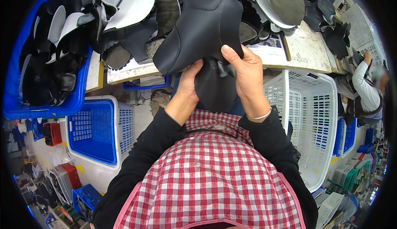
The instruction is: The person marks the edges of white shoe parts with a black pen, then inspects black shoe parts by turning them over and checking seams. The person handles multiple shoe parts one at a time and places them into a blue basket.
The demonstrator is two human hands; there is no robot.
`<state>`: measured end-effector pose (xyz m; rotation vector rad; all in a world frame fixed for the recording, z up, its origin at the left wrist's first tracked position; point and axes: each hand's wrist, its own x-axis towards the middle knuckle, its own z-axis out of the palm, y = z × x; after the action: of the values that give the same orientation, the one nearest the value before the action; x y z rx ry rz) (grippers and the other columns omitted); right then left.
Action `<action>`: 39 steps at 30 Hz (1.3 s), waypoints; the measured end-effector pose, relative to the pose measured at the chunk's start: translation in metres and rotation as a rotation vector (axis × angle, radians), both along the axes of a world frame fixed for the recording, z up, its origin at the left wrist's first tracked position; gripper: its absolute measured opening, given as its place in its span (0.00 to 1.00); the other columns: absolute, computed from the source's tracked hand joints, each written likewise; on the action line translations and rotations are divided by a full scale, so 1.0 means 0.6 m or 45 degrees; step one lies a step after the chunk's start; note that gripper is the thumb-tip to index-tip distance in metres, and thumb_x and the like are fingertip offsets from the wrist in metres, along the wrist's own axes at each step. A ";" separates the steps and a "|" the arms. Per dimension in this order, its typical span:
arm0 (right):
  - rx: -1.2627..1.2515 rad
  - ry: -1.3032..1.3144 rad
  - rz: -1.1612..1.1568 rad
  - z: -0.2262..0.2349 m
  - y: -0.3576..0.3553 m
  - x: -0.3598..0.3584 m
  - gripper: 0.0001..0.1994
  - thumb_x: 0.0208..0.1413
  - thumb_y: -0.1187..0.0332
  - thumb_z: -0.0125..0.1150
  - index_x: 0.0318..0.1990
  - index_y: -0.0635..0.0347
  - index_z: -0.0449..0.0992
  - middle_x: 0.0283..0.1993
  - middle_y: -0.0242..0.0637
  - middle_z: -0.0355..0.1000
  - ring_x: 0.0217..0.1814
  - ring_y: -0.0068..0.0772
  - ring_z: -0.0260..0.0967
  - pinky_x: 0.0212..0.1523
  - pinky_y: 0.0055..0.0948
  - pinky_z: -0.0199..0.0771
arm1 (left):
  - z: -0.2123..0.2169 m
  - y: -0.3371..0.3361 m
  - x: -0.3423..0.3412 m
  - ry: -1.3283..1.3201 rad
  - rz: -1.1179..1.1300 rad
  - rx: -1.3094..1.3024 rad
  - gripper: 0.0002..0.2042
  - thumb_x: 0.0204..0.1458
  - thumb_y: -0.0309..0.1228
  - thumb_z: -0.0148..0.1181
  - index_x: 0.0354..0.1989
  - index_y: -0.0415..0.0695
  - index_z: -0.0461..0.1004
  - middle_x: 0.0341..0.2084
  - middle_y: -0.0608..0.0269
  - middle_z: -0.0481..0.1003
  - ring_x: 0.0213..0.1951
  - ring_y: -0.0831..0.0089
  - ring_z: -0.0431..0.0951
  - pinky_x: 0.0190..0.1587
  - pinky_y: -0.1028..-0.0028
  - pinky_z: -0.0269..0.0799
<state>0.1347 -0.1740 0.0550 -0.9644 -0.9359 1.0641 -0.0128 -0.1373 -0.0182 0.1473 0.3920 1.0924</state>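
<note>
Black shoe upper (pixel 202 34), a soft dark piece with a stitched seam, is held up in the centre of the frame, just above the person's red-and-white checked apron (pixel 211 175). Both hands grip its lower part. The left hand (pixel 190 82) is closed on the upper from below, fingers curled into the material. The right hand (pixel 246 74) pinches it from the right side, thumb pressed flat on the front face and fingers wrapped behind; a thin silver bangle (pixel 259 116) sits on that wrist.

Behind the upper, across the top of the frame, the counter (pixel 308 51) carries a heap of more black and white shoe pieces (pixel 128 14). A blue crate (pixel 49 109) at the upper left is filled with similar dark pieces. Lower left of centre stands a blue basket (pixel 93 130), and to the right of the hands a white basket (pixel 318 117). At the far right edge another person in a white sleeve (pixel 366 86) works at the same counter.
</note>
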 end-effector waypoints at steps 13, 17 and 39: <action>1.113 -2.075 0.383 0.105 -0.113 0.101 0.04 0.42 0.66 0.69 0.27 0.52 0.81 0.20 0.28 0.71 0.28 0.27 0.72 0.37 0.29 0.69 | -0.013 -0.003 -0.273 1.667 -0.083 0.634 0.13 0.65 0.34 0.61 0.49 0.37 0.83 0.47 0.53 0.83 0.50 0.68 0.83 0.55 0.69 0.79; 1.255 -2.229 0.753 0.045 -0.153 0.082 0.06 0.41 0.66 0.65 0.20 0.53 0.73 0.18 0.24 0.67 0.32 0.27 0.68 0.44 0.27 0.68 | -0.006 -0.043 -0.242 0.892 -0.583 0.659 0.29 0.74 0.49 0.42 0.46 0.30 0.79 0.37 0.46 0.84 0.31 0.64 0.87 0.32 0.76 0.86; 0.861 -2.051 0.577 -0.073 -0.111 0.088 0.03 0.39 0.65 0.65 0.23 0.50 0.79 0.17 0.25 0.68 0.29 0.28 0.68 0.40 0.30 0.65 | 0.039 -0.098 -0.119 2.143 -0.316 1.123 0.26 0.53 0.19 0.67 0.63 0.42 0.73 0.50 0.55 0.82 0.51 0.61 0.83 0.56 0.64 0.78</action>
<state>0.1872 -0.2408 0.0114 -0.9150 -2.6908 0.0017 -0.0842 -0.1962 0.0054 1.9043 1.2898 0.5830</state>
